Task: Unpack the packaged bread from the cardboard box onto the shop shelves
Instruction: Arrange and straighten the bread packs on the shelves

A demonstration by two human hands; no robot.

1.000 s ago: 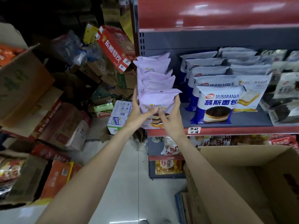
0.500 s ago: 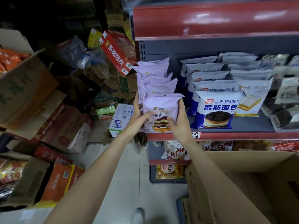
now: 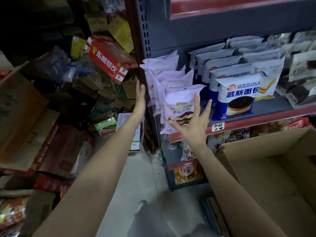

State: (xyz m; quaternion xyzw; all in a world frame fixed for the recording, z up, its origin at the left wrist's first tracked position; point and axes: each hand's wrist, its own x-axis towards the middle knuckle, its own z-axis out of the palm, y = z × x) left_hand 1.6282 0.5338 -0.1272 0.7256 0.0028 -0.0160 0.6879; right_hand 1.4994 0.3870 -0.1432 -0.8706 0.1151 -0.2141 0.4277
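The cardboard box (image 3: pixel 266 178) sits by my right arm. My right hand (image 3: pixel 193 124), fingers spread, holds nothing before the front purple bread packet (image 3: pixel 179 101) standing on the shelf (image 3: pixel 266 117). My left hand (image 3: pixel 140 98) is flat and empty beside the row.

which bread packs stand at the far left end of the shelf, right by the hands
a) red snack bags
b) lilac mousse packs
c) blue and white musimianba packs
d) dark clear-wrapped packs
b: the lilac mousse packs stand in a row at the shelf's left end, between the open left hand and right hand, with the blue and white packs further right.
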